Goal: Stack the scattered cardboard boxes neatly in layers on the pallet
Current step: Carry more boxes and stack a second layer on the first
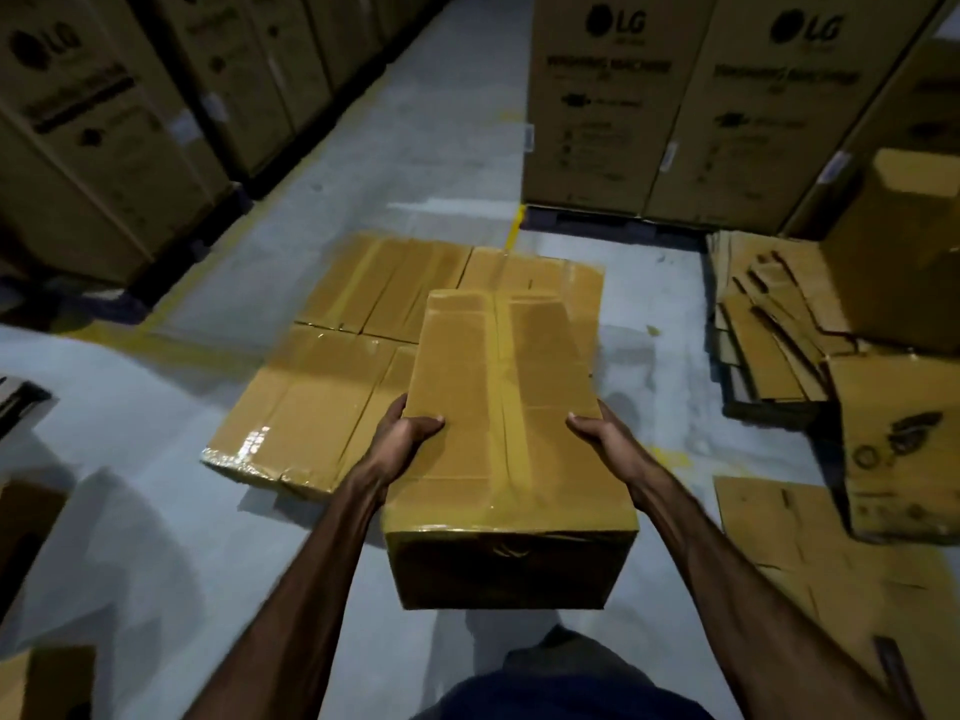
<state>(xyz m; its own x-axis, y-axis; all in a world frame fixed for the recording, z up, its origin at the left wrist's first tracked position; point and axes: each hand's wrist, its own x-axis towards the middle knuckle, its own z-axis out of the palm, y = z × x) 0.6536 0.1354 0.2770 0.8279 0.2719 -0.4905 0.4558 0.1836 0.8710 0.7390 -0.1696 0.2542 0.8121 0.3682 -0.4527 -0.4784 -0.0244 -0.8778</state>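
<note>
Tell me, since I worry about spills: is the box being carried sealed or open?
Sealed. The carried box has its top flaps closed flat, with glossy tape running along the centre seam and over the near edge.

Both arms extend forward, forearms bare. The left hand (pixel 402 433) and the right hand (pixel 597 433) sit level and well apart, thumbs uppermost, palms facing inward, fingers hidden.

Tall printed cartons (pixel 675 106) are lining the far side, dim light is falling across the grey concrete floor (pixel 156 537), yellow line (pixel 513 228) showing.
</note>
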